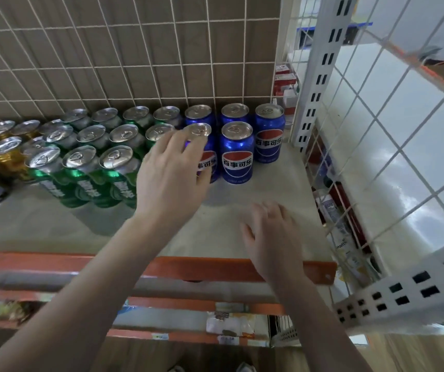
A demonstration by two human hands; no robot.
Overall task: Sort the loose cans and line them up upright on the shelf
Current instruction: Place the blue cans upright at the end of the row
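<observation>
Left hand [171,170] grasps the upright blue can [202,154] from its front-left, axis vertical; right hand [271,237] hovers released over the shelf [54,224], farther away.

Shelf [269,210], pale board: blue cans [237,154] stood upright rightmost; green cans [81,175] left of them; gold cans [3,157] beyond.

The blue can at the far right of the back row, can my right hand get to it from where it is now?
Probably yes. The right hand hovers open over bare shelf, and nothing stands between it and that blue can, whose right side faces only the wire grid.
</observation>
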